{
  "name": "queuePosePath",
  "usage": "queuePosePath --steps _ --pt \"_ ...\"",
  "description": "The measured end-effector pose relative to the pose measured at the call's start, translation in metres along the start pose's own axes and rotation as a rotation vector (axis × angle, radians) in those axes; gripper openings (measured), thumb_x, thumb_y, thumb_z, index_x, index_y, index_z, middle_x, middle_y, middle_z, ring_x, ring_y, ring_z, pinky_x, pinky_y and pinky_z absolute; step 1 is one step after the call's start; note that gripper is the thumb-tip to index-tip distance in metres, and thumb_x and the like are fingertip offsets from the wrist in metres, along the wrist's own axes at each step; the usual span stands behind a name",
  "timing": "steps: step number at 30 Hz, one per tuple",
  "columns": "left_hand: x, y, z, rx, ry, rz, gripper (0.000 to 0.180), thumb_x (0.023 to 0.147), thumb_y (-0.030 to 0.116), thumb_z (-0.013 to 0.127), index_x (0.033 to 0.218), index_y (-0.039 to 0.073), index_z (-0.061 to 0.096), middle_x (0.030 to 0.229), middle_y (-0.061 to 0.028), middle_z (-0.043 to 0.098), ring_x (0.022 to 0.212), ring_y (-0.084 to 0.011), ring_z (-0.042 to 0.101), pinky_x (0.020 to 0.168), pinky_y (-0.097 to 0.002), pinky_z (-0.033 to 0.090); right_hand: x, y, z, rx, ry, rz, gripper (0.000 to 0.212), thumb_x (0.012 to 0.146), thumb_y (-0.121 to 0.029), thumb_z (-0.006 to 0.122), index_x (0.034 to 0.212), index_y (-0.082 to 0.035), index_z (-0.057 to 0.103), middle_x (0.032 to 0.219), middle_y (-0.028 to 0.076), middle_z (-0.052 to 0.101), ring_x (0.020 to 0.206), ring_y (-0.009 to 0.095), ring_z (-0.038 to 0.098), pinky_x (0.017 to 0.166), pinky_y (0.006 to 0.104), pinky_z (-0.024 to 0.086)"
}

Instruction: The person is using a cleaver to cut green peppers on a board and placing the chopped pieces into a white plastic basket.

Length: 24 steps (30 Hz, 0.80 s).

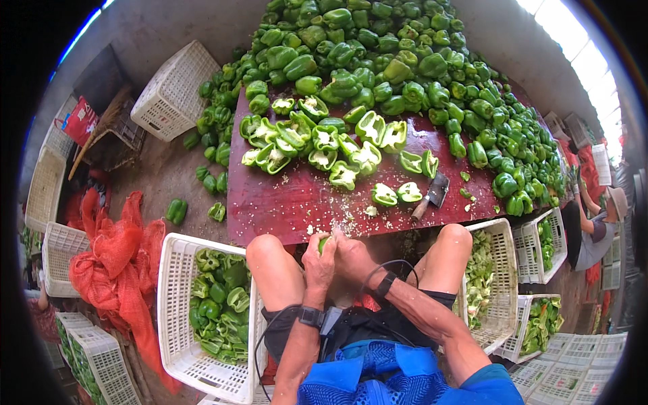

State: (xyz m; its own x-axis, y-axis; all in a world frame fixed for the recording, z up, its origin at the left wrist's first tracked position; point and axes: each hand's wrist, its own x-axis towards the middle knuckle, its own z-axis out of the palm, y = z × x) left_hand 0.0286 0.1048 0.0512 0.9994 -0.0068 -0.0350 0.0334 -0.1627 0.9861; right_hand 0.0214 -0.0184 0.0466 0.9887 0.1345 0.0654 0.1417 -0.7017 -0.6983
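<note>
My left hand (317, 264) is closed around a green bell pepper piece (324, 244), held between my knees at the near edge of the red table (270, 214). Pressed close beside it, my right hand (355, 260) has its fingers curled in at the pepper; whatever lies inside them is hidden. Halved bell peppers (291, 133) with pale cores lie cut on the table ahead of my hands, among scattered seeds. To the right of two nearer halves rests a small cleaver (437, 192), its wooden handle toward me.
Whole green peppers (378, 47) are heaped across the table's far side. A white crate (169, 297) of cut peppers stands by my left leg; another crate (506, 270), by my right, holds pale cores. Red mesh sacks (118, 263) lie left. A person (601, 226) sits far right.
</note>
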Motion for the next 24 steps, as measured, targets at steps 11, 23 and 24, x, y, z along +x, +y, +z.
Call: queuePosePath --steps 11,23,24 --pt "0.010 -0.021 -0.003 -0.827 0.016 -0.293 0.014 0.090 0.014 0.060 0.097 0.001 0.062 0.089 -0.0064 0.065 0.079 -0.0149 0.062 0.071 -0.0299 0.052 -0.006 -0.009 -0.034 0.324 0.056 -0.027 0.033 0.088 -0.005 0.050 0.119 0.006 0.053 0.080 0.019 0.064 0.070 0.025 0.068 0.062 0.0381 0.055" --pt "0.007 -0.015 0.000 -1.231 0.000 -0.260 0.021 0.090 0.011 0.061 0.111 0.006 0.057 0.103 -0.0115 0.064 0.094 -0.0252 0.064 0.086 -0.0386 0.055 -0.012 -0.009 -0.066 0.708 -0.033 0.354 0.028 0.097 -0.022 0.055 0.081 0.000 0.061 0.063 0.007 0.061 0.053 0.013 0.062 0.048 0.0275 0.048" --pt "0.007 -0.018 0.000 -1.267 -0.016 -0.217 0.020 0.092 0.008 0.059 0.111 0.003 0.056 0.108 -0.0119 0.063 0.098 -0.0255 0.063 0.089 -0.0405 0.054 -0.013 -0.008 -0.061 0.709 -0.034 0.315 0.028 0.097 -0.023 0.055 0.082 0.000 0.061 0.061 0.006 0.060 0.052 0.013 0.061 0.047 0.0279 0.047"
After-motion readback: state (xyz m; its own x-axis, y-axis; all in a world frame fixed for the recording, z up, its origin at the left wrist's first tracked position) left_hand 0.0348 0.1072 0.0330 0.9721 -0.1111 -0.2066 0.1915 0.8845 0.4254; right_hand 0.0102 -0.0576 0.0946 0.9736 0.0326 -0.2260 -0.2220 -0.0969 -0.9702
